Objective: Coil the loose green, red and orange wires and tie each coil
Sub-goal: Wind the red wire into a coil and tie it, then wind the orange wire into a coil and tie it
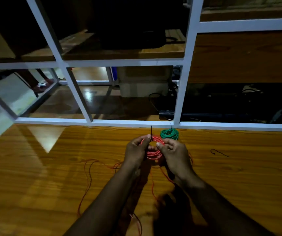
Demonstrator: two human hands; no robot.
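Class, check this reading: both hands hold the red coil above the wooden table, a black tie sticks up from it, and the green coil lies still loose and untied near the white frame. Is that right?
Not quite. The head view shows the green coil already bundled, with its own black tie sticking up. The rest stands: the left hand and right hand hold the red coil, tie upright, above the wooden table.

Dim light is leaving the shelves dark; glare is streaking the glossy wooden table [51, 167], and wide-angle edges are bending.
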